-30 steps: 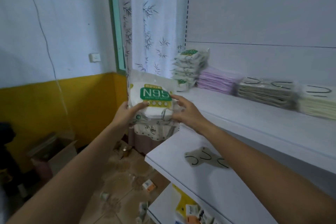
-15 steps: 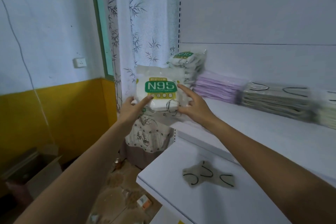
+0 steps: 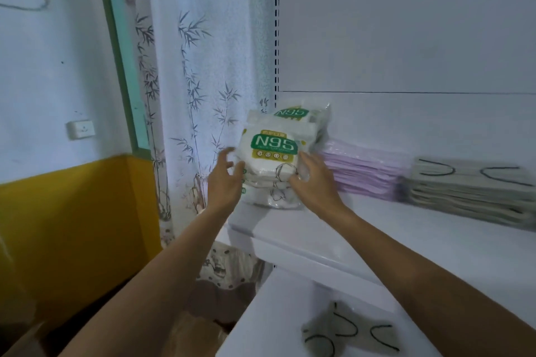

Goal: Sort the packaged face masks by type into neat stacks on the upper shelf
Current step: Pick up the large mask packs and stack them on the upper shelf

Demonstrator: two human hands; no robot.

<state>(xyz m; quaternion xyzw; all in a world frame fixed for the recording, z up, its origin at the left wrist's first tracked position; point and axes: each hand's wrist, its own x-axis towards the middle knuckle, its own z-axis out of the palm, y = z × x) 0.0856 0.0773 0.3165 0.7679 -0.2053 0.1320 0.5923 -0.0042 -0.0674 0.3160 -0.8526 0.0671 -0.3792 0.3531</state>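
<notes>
A white N95 mask pack (image 3: 272,153) with a green label is tilted against the front of the N95 stack (image 3: 293,113) at the left end of the upper shelf (image 3: 377,243). My left hand (image 3: 224,182) grips the pack's left edge, thumb on its front. My right hand (image 3: 314,182) grips its right edge. To the right of that stack lie a purple mask stack (image 3: 362,174) and a grey mask stack (image 3: 470,191) with black ear loops. One loose grey mask (image 3: 348,333) lies on the lower shelf (image 3: 275,313).
A bamboo-print curtain (image 3: 197,81) hangs left of the shelf unit. The white back panel (image 3: 406,38) rises behind the stacks. A wall socket (image 3: 81,129) sits on the white and yellow wall at the left. The floor shows below the shelf's left end.
Both hands have carried the N95 pack up and to the right, from in front of the shelf corner onto the N95 stack. The view has turned upward and closer.
</notes>
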